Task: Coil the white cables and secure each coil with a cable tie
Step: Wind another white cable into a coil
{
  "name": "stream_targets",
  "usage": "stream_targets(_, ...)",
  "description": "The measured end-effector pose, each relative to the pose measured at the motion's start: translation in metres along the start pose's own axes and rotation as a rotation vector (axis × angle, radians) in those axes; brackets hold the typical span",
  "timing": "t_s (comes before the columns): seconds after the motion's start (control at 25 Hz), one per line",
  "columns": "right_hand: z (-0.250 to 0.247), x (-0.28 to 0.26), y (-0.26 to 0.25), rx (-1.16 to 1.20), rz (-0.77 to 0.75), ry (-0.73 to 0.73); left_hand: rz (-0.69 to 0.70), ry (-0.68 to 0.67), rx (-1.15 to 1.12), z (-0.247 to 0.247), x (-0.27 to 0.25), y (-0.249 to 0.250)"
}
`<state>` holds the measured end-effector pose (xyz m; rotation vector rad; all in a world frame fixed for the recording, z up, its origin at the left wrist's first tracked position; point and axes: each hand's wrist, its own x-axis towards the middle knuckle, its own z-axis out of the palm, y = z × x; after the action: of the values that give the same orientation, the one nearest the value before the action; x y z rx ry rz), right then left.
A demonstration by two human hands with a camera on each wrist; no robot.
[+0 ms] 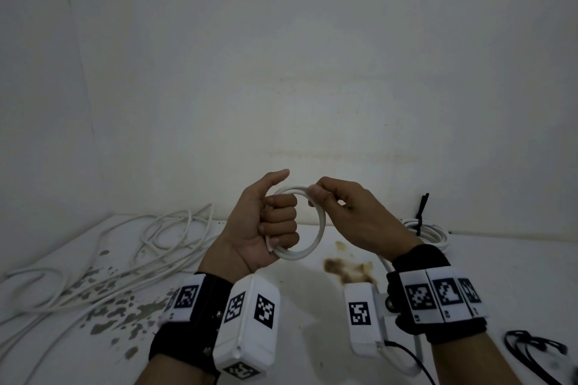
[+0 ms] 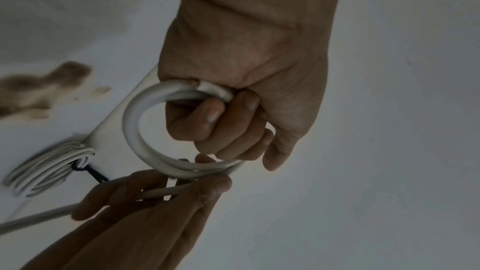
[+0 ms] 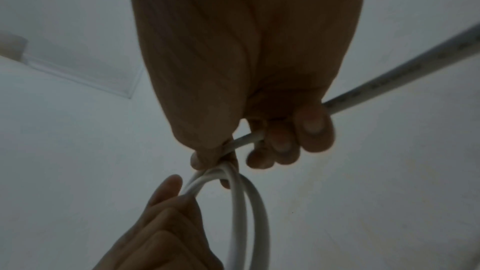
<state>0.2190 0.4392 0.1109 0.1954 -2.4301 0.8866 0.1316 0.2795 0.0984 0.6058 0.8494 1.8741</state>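
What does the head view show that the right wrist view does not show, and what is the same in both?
Only the head view: the loose tangle of thin white cables on the white table, the finished white coil bound with a black cable tie, the brown stain, and spare black ties.

Only the right wrist view: the straight white cable tail running out past the curled fingers.

Both: the left hand gripping the small white cable loop while the right hand pinches its top.
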Motion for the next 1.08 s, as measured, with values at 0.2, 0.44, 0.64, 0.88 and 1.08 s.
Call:
stream_targets(0.2,0.011,0.003,0.003,0.066,0.024,0.089,0.063,0.161,0.095,0.006,0.003,-0.001)
stream_targets(0.44,0.009,0.006,0.01,-0.106,0.006,0.188,0.143,0.383,0.352,0.004,0.007,-0.005)
stream_targets(0.64,0.009,0.005,0.011,-0.099,0.0,0.184,0.124,0.362,0.338,0.006,0.009,-0.005)
stream_targets(0.88,0.004,0.004,0.011,-0.049,0.002,0.161,0.093,0.218,0.191,0.006,0.007,-0.002)
stream_targets(1.08,0.006,0.003,0.01,-0.045,-0.016,0.136,0.03,0.167,0.114,0.005,0.005,0.0)
